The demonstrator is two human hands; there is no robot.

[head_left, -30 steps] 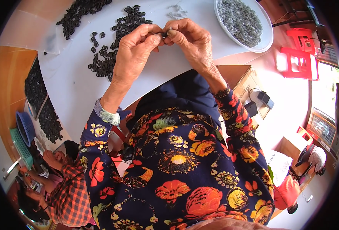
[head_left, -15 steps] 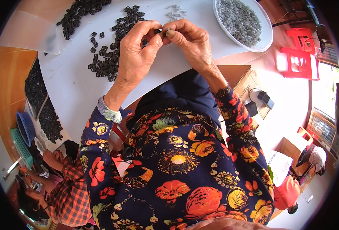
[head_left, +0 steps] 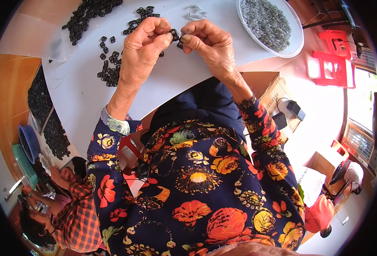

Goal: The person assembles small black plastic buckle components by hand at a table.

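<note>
Above the white table [head_left: 82, 106], my left hand [head_left: 142, 49] pinches a small black plastic piece [head_left: 174, 35] with a hole in it, between thumb and forefinger. My right hand [head_left: 212, 48] is close beside it, thumb and fingers pressed together. What the right fingertips hold is too small to make out; a bit of black shows just under them. Loose black pieces [head_left: 109, 73] of the same kind lie to the left of and behind my left hand. Small clear slender parts [head_left: 195, 13] are scattered on the table beyond my right hand.
A white round basin [head_left: 298, 47] full of small greyish clear parts stands at the right. Farther left is a heap of black pieces [head_left: 84, 19] by a clear plastic sheet or tray [head_left: 30, 36]. A co-worker in a checked shirt [head_left: 79, 217] sits at lower left. Red stools [head_left: 331, 70] stand right.
My left hand has moved slightly left and away from my right hand, bringing the black piece into view between them. My right hand has barely moved.
</note>
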